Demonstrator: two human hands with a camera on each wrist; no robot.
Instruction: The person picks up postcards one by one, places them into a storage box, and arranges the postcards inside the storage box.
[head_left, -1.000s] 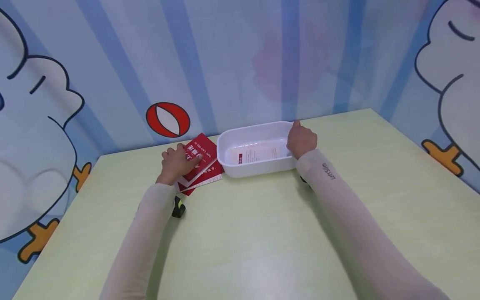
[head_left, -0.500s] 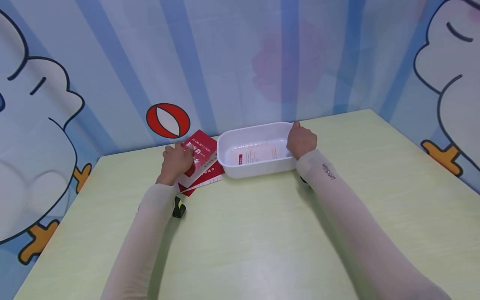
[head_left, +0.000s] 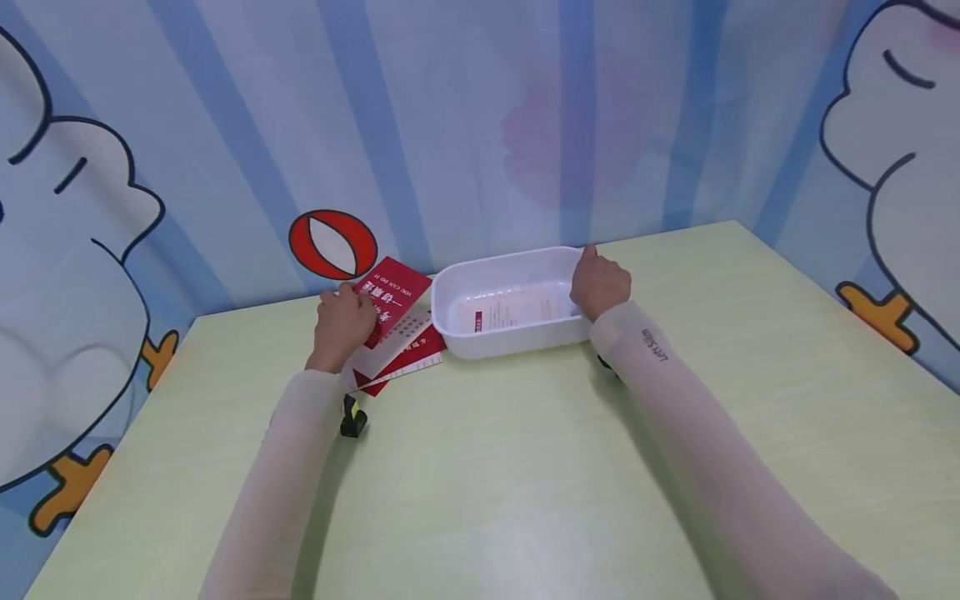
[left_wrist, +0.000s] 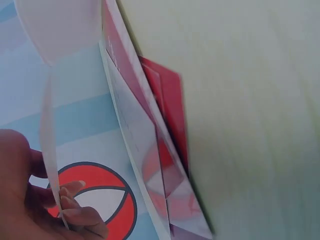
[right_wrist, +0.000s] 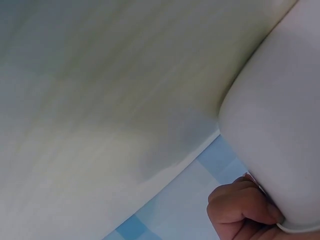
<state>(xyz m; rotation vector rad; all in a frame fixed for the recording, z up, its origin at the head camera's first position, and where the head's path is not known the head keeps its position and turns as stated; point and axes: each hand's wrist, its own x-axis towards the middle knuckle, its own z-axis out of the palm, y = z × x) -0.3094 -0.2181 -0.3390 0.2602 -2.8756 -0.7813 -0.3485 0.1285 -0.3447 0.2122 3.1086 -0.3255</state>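
At the back left, my left hand (head_left: 342,327) pinches a red card (head_left: 396,287) with white lettering. The left wrist view shows this card (left_wrist: 48,135) edge-on between thumb and fingers, apart from the pile. Beneath it, a fanned pile of red and white cards (head_left: 422,353) lies on the table, touching or nearly touching a white plastic tray (head_left: 517,338). My right hand (head_left: 602,285) grips the tray's right end; the right wrist view shows curled fingers (right_wrist: 245,202) at its rim. A printed pale card (head_left: 513,308) lies flat inside the tray.
The pale wooden table (head_left: 480,467) meets a blue striped backdrop (head_left: 480,125) just behind the tray. Cartoon figures and a red ball (head_left: 333,244) are printed on it. A black wrist strap piece (head_left: 353,417) hangs under my left sleeve.
My left hand has shifted slightly left, and the red card has come up and away from the pile, baring more of the pale printed surface below. The right hand stays on the tray.
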